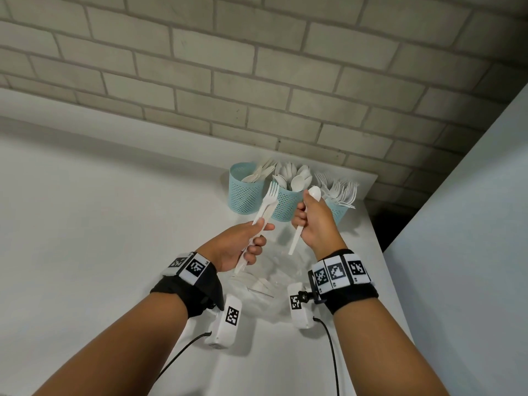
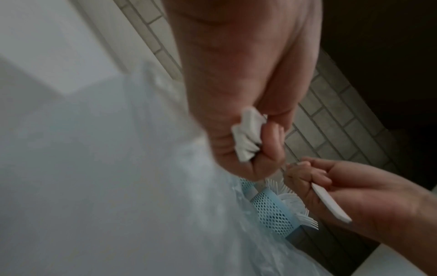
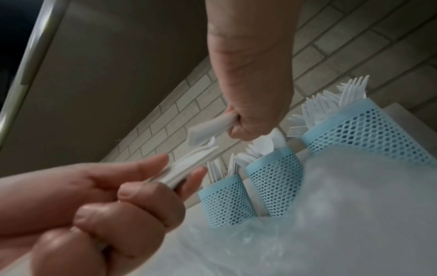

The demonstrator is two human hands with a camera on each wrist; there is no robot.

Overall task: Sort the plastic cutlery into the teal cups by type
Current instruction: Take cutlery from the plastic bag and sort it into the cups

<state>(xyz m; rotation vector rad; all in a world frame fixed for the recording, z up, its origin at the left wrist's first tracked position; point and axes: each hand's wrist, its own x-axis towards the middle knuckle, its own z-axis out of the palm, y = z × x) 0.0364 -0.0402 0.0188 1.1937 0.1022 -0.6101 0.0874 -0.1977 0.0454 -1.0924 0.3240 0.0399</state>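
Your forearms fill the lower head view, each wrist wrapped in a black band [image 1: 354,292] carrying white tiles printed with black-and-white square markers; no readable letters on them.

Left hand [image 1: 238,244]: fingers [image 3: 132,194] curled around a small bundle of white plastic cutlery [image 1: 261,221]. Handles run through the fist; their ends stick out below the palm [image 2: 246,138]. One fork [image 1: 270,195] is clear at the top, tines up and away from you, toward the cups. Long axis runs from lower left to upper right in the head view. Exact count in the bundle: cannot tell.

Right hand [image 1: 315,224]: fingers clamped on a single white spoon [image 1: 314,192]. Bowl end shows above the fist, handle [image 1: 295,238] points down and toward you, near upright with a slight lean. The bowl sits just in front of the middle cup.

Three teal mesh cups stand side by side on the white tabletop [image 1: 114,224], near the brick wall [image 1: 257,67]. Left cup [image 1: 245,192] holds what look like knives, middle cup [image 1: 285,204] spoons, right cup [image 1: 341,210] forks, all heads up.

Between your wrists a clear plastic bag [image 1: 268,278] lies on the tabletop with more white cutlery inside, blurred.
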